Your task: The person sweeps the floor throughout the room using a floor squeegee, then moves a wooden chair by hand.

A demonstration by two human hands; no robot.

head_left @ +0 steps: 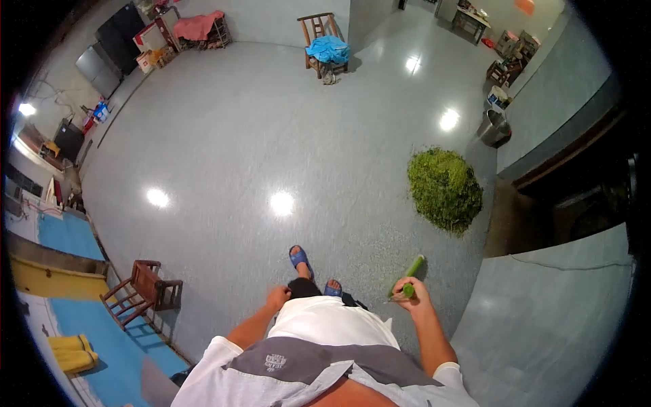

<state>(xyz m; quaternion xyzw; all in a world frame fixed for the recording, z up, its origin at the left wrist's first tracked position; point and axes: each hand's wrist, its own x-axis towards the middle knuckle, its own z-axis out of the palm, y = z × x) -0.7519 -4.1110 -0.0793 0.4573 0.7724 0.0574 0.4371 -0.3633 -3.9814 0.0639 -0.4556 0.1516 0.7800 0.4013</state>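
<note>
My right hand (412, 296) is closed around a green long-handled tool (416, 266) that looks like a broom. The green end of its handle points up at me, and a straight green bar shows beyond my fingers, close to the floor. My left hand (277, 297) hangs beside the black shorts (305, 287), its fingers curled in; whether they pinch the cloth is hidden. Ahead and to the right, a heap of chopped green plant matter (445, 190) lies on the grey floor (230, 142), apart from the tool.
A small wooden chair (144, 294) stands at the left by the blue wall. Farther off is a wooden chair (319, 28) with blue cloth (328, 49) on it. A metal bucket (494, 129) stands beyond the heap, near a dark doorway (576, 186). Blue slippers (298, 258) are on my feet.
</note>
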